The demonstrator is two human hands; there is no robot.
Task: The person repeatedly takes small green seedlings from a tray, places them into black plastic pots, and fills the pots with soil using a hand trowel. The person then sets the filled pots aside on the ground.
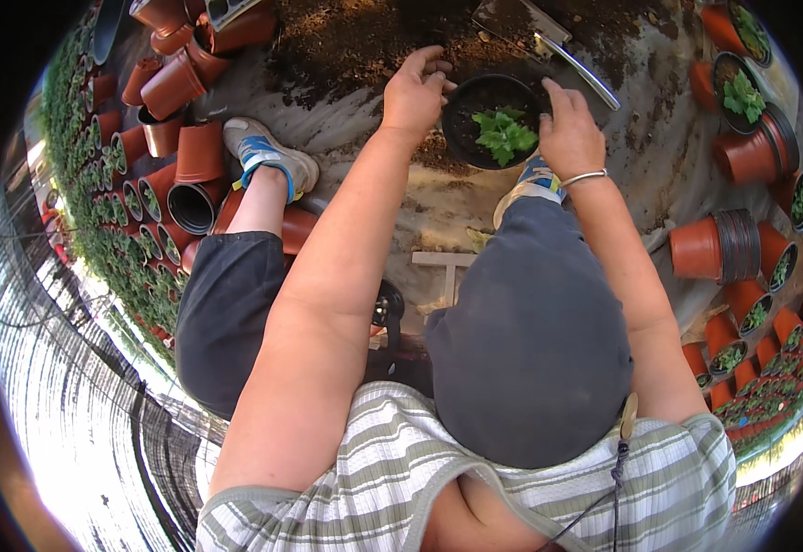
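A black-rimmed plant pot (pixel 454 136) stands between my hands, filled with dark soil. A leafy green seedling (pixel 505 135) grows from it, towards the right side. At the pot's upper left is my left hand (pixel 415 93), fingers loosely curled and apart. My right hand (pixel 572 131), with a bangle at the wrist, reaches along the right rim with thumb and forefinger spread. Whether either hand's fingertips touch the rim, I cannot tell. Beyond the right hand, a hand shovel (pixel 581 74) with a metal handle lies on the ground sheet.
Loose dark soil (pixel 353 48) covers the sheet ahead. Empty terracotta-coloured pots (pixel 174 86) lie piled at left, beside rows of potted seedlings. At right are a potted seedling (pixel 743 96), a nested pot stack (pixel 708 248) and more planted pots. My shoes (pixel 263 152) flank the work area.
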